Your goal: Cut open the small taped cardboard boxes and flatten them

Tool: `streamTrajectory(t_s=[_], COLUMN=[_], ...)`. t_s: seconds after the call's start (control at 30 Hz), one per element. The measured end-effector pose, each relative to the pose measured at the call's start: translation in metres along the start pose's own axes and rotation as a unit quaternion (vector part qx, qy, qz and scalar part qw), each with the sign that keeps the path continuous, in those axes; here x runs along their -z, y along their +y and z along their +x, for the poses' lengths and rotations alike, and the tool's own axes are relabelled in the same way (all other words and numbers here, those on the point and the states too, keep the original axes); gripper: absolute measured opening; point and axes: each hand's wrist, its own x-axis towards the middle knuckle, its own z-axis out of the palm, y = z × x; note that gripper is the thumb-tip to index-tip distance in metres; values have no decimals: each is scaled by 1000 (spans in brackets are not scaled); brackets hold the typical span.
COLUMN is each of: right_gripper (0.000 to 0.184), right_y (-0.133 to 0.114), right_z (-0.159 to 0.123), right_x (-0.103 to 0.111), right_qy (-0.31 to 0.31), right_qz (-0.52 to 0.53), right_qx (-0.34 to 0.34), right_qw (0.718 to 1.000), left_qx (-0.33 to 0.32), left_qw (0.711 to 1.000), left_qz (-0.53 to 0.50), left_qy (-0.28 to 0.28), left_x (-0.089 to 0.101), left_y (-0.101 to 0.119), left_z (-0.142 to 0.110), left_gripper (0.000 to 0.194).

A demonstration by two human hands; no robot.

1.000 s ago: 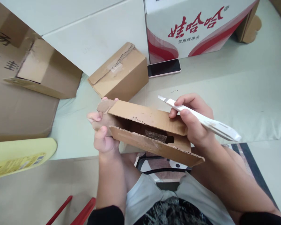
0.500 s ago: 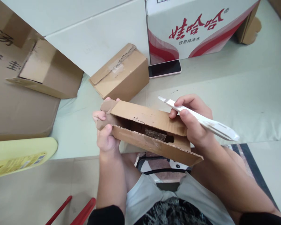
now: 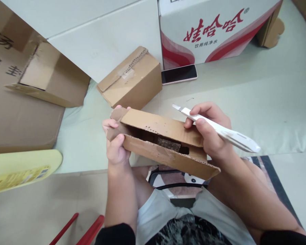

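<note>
A small brown cardboard box (image 3: 165, 154) is held up in front of me, its flaps parted along the top so that a dark gap shows. My left hand (image 3: 116, 144) is closed around its left end, with the thumb against the near flap. In my right hand (image 3: 213, 127) lies a white utility knife (image 3: 220, 131), pinched between thumb and fingers. The short blade points to the upper left, above the box's far flap and apart from it. Some right fingertips rest at the box's far right edge.
A taped carton (image 3: 132, 80) stands just beyond the box, beside a phone (image 3: 180, 74). A white-and-red carton (image 3: 209, 34) stands behind them. Larger brown cartons (image 3: 28, 115) are at left, near a yellow-green board (image 3: 28, 170). All sit around a pale green covered surface (image 3: 257, 102).
Almost nothing differs. My left hand and the left end of the cardboard box have shifted very slightly to the right; the knife keeps the same pose.
</note>
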Motion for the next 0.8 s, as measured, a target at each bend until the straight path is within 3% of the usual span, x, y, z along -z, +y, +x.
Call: streamTrajectory(t_s=[0.13, 0.8], right_gripper=[26, 24], right_y=[0, -1], right_z=[0, 1], right_x=[0, 0], right_qy=[5, 3], right_qz=[9, 12], right_qx=[7, 7], right_qw=[1000, 1000], left_qx=[1, -1], left_qw=[1000, 1000], left_qz=[9, 0], left_qy=[29, 31], left_x=[-8, -10], left_y=[2, 5], left_z=[2, 3], left_gripper=[53, 49])
